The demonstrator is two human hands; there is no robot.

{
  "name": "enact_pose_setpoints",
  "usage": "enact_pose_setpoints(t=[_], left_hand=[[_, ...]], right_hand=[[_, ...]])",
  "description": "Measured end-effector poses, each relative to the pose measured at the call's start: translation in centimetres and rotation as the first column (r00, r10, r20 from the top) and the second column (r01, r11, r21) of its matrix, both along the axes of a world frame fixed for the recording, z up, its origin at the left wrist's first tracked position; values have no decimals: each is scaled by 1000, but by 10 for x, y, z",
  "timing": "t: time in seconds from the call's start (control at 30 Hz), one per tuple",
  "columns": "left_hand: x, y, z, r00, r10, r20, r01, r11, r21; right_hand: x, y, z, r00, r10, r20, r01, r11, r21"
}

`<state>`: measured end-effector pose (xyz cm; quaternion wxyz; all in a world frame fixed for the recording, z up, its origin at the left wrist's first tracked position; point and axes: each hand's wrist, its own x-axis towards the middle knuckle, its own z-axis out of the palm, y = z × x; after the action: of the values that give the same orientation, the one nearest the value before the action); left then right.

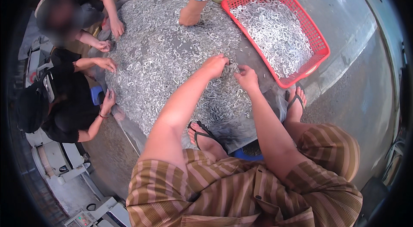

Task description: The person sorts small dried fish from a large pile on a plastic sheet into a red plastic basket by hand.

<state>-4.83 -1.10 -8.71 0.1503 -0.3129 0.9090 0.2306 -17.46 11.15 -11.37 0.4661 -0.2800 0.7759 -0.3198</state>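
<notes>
A wide pile of small curved, silvery metal hooks [150,61] is spread before me. Over its near right part, my left hand [215,66] is closed, thumb and fingers pinched on a few of the hooks. Just right of it, my right hand [247,79] pinches at the same small bunch of hooks [231,69] between the two hands. How many pieces each hand has is too small to tell. Below my hands lies a mound of hooks [221,100] on a grey plastic sheet [228,130].
A red plastic basket [320,48] full of paler hooks stands at the right. Two people at the left have their hands [107,64] at the pile's edge; another person's hand [189,16] reaches in from the far side. My sandalled feet [206,139] flank the near edge.
</notes>
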Motion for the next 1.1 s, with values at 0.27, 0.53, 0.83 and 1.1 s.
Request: enact_pose_setpoints(t=[0.27,0.53,0.83,1.1], left_hand=[[40,-10,21,975,185,-124,-128,921,369],[50,2,9,951,309,-33,-306,949,69],[37,-3,24,947,230,222,-304,864,402],[36,22,17,992,110,-64,-107,992,61]], right_hand=[[10,14,2,970,147,-194,-166,983,-84],[18,19,-7,928,214,-304,-200,977,77],[13,22,2,946,136,-295,-160,985,-60],[12,24,-6,956,131,-263,-141,990,-22]])
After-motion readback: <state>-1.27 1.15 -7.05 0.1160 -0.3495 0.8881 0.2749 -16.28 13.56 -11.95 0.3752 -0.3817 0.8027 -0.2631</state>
